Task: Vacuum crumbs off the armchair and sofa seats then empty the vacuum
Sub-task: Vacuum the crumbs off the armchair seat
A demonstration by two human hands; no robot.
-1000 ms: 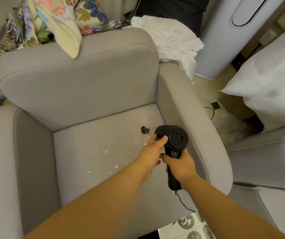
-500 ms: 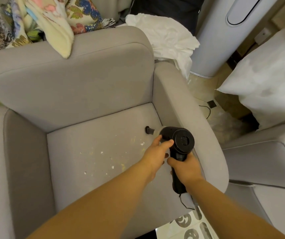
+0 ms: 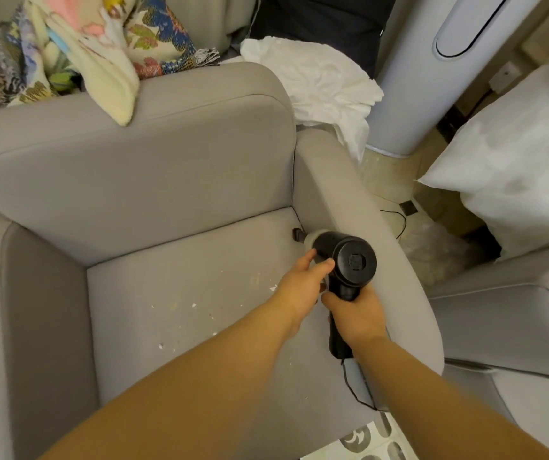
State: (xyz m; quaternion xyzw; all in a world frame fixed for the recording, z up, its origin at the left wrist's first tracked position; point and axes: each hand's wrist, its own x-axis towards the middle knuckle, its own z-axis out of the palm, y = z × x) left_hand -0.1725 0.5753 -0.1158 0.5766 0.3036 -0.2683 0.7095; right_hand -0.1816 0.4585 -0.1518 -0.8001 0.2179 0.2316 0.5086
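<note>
Grey armchair (image 3: 140, 190) is filling most of the frame, and the handheld vacuum (image 3: 349, 263) is sitting right of centre, hovering over the right side of the seat. It's a black pistol-shaped thing, round back end facing the camera, with the nozzle (image 3: 298, 234) poking up toward the back right corner of the seat, right where the seat meets the backrest and the right armrest. Can't tell if the tip is actually touching the fabric.

The right hand (image 3: 354, 318) is wrapping around the vacuum's handle, fingers closed tight on it, with the bottom of the handle sticking out below the fist. The left hand (image 3: 301, 288) is coming in just beside it, fingers curling against the left side of the vacuum body, thumb lying up along the barrel. So both hands are gripping the same tool, nearly touching each other.

Crumbs (image 3: 193, 307) are lying scattered over the middle of the seat, pale little flecks, left of and below the hands. A thin black cord (image 3: 353, 386) is dangling from the handle base in the lower right.

Up in the upper left a patterned blanket (image 3: 77, 51) is hanging over the top of the backrest. A crumpled white cloth (image 3: 319, 84) is sitting behind the right armrest, top centre, and a white pillow (image 3: 515, 167) is lying at the right edge.
</note>
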